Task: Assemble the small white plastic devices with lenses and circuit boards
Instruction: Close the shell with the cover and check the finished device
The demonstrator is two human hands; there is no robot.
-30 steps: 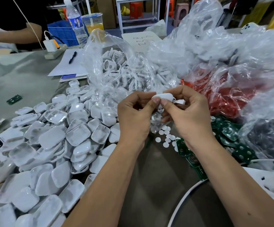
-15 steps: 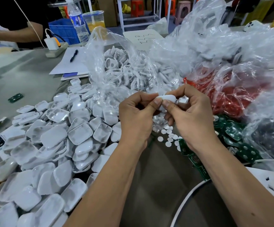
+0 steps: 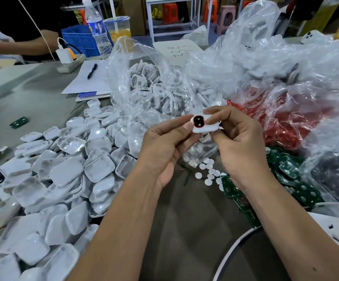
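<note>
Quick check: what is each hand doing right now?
Left hand: pinches the white device at its lens end.
Right hand: fingers grip the same device's other end.

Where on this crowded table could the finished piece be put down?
Bare grey-brown tabletop lies between the forearms, bordered by the heap of white plastic shells and green circuit boards. Another bare patch lies before the white papers. The clear plastic bags crowd the rest.

One head-worn wide-angle view looks forward and down over the surface (image 3: 32,94), close above both hands, left (image 3: 164,147) and right (image 3: 239,151), forearms running to the bottom edge, room behind at top.
</note>
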